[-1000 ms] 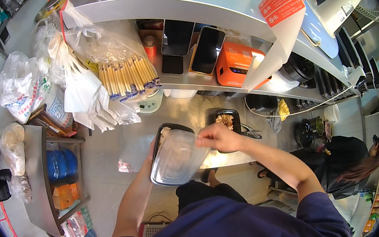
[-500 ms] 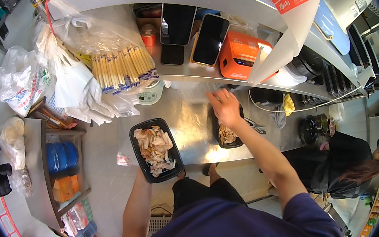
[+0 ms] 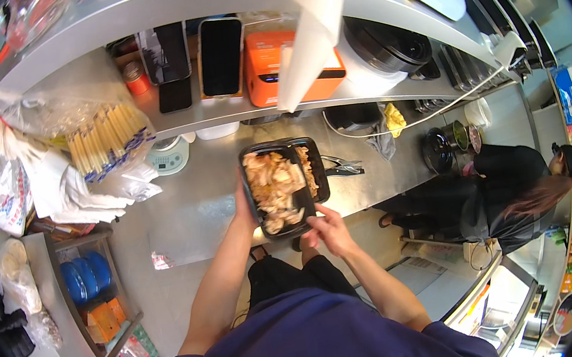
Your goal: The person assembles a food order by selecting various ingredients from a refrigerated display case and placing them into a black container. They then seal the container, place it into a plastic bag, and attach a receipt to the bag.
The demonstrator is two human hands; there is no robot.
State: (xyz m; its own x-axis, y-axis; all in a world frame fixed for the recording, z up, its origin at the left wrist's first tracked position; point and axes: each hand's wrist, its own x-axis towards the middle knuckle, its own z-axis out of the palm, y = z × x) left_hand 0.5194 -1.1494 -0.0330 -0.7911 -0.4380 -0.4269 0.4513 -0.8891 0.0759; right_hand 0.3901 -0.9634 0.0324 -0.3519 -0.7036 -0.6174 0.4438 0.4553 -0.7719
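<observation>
A black plastic food container (image 3: 308,201) with pale and browned meat pieces (image 3: 270,180) in it is held up over the counter's front part. My left hand (image 3: 242,209) grips its left side, most of the fingers hidden beneath. My right hand (image 3: 332,231) is closed at its near right corner, thumb and fingers against the edge. Partly covered behind it, a second black container (image 3: 322,180) with browned food stands on the steel counter. Metal tongs (image 3: 343,166) lie just right of that one.
A kitchen scale (image 3: 170,157) stands at the counter's back left. The shelf above bears phones (image 3: 222,58) and an orange printer-like box (image 3: 266,74). Bagged chopsticks (image 3: 106,140) hang at the left. Bowls (image 3: 437,149) and a person in black (image 3: 508,187) are at the right.
My left hand has brought the meat-filled container rightward, partly over the second one. My right hand has come back from above the second container to the held container's corner. The view has shifted.
</observation>
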